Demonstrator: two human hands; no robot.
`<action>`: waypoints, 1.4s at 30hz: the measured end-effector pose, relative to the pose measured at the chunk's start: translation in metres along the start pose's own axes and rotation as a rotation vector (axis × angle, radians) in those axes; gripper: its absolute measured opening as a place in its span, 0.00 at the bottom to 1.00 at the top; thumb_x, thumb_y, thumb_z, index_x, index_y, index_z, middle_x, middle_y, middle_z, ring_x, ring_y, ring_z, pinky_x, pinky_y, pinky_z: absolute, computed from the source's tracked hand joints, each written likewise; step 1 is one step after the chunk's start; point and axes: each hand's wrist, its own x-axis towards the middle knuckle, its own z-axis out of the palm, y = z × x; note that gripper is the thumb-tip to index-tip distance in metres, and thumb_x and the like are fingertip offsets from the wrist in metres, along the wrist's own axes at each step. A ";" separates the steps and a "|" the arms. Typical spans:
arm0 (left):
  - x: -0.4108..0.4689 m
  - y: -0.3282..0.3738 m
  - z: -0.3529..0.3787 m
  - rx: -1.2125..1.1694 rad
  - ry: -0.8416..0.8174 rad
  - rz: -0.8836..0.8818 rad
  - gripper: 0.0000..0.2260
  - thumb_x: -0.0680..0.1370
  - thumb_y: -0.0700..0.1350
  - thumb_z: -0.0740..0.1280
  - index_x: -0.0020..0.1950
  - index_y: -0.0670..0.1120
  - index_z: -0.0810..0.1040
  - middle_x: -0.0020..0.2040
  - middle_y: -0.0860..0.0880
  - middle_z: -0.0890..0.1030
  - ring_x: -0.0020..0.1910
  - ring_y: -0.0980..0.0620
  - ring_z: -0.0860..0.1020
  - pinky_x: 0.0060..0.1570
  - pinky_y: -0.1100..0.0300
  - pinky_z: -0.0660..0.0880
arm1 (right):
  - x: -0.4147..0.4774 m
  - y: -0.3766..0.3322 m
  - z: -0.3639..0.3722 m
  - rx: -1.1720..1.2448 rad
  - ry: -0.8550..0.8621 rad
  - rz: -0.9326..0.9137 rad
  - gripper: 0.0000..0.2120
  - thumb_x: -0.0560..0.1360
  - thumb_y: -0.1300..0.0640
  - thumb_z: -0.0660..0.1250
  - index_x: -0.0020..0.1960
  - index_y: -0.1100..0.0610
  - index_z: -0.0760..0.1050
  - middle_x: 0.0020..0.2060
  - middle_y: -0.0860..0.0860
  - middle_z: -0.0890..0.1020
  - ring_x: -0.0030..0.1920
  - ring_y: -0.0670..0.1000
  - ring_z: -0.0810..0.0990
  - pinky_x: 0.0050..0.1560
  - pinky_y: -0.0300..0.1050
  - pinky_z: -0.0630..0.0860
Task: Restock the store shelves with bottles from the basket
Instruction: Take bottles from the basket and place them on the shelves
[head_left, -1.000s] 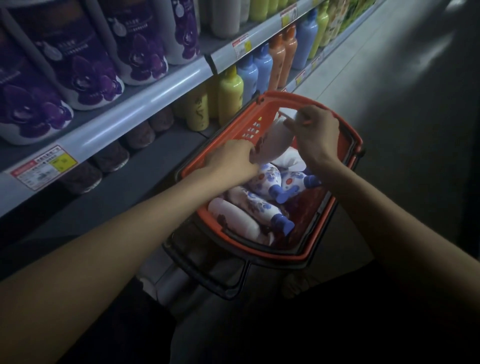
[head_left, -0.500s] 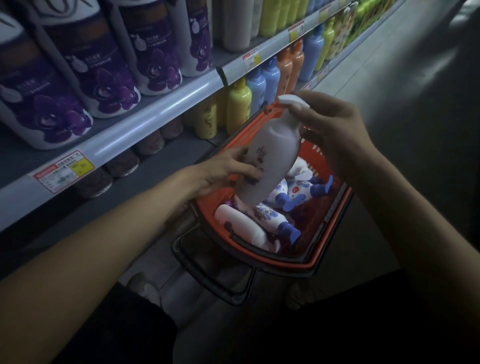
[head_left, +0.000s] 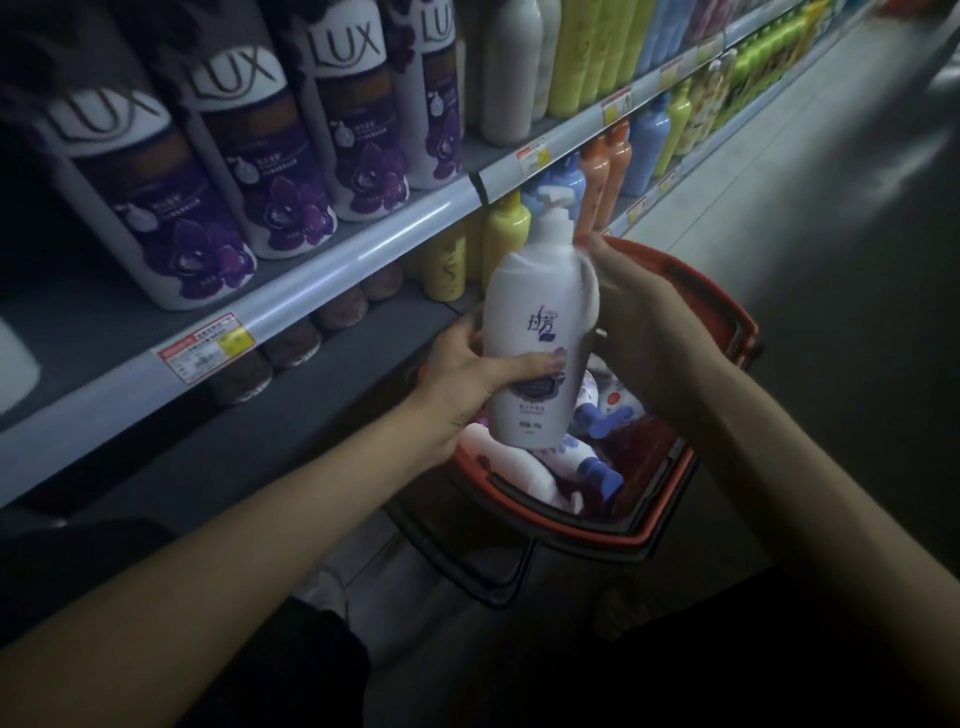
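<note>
Bottle (head_left: 535, 332) under inspection: I am holding it upright over the left side of the basket (head_left: 727, 322), lifted above the rim. Its pump (head_left: 550, 202) is pointing up toward the front edge of the upper shelf (head_left: 363, 260).

My left hand (head_left: 467, 384) is gripping the lower body, with one digit lying across the label and the rest going round the far side. My right hand (head_left: 639, 317) is resting against the shoulder on the right. Its fingertips are blurring near the neck, so I cannot tell whether they are closing round it or only steadying it.

Handling, by judgement: the bottle is looking like stiff moulded plastic, smooth and probably slick. If full, it is likely weighing enough to tip from a one-handed hold. The lower body is offering the surest grip. The pump is looking like the weak point, and I am advising against lifting by it. A second hand at the shoulder is helping to guard against tilting.

More bottles (head_left: 550, 467) are lying on their sides in the basket, blue caps toward its right rim. The lower shelf (head_left: 291, 415) is running just left of the basket, carrying dark caps (head_left: 291, 343) toward its back and yellow bottles (head_left: 504, 234) toward its far end. I am judging that shelf the likely destination, though no matching product is showing there.
</note>
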 end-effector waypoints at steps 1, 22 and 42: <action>-0.002 0.006 -0.002 -0.025 0.033 0.030 0.26 0.65 0.39 0.83 0.61 0.44 0.80 0.53 0.45 0.87 0.52 0.45 0.86 0.54 0.46 0.82 | -0.006 0.002 0.002 -0.020 -0.013 0.016 0.22 0.82 0.41 0.62 0.66 0.55 0.80 0.59 0.54 0.86 0.63 0.57 0.83 0.67 0.56 0.75; -0.157 0.154 -0.081 0.490 0.293 0.634 0.24 0.73 0.54 0.76 0.68 0.53 0.76 0.62 0.48 0.81 0.62 0.50 0.80 0.60 0.44 0.79 | -0.098 -0.032 0.131 -0.134 -0.238 -0.601 0.31 0.71 0.69 0.78 0.71 0.59 0.73 0.57 0.56 0.86 0.59 0.56 0.86 0.59 0.58 0.83; -0.304 0.320 -0.253 0.668 0.924 0.804 0.21 0.73 0.44 0.79 0.65 0.49 0.80 0.52 0.53 0.85 0.51 0.57 0.84 0.54 0.53 0.83 | -0.109 -0.173 0.399 -0.180 -0.542 -0.891 0.32 0.73 0.59 0.78 0.70 0.52 0.63 0.56 0.53 0.85 0.57 0.51 0.85 0.58 0.59 0.83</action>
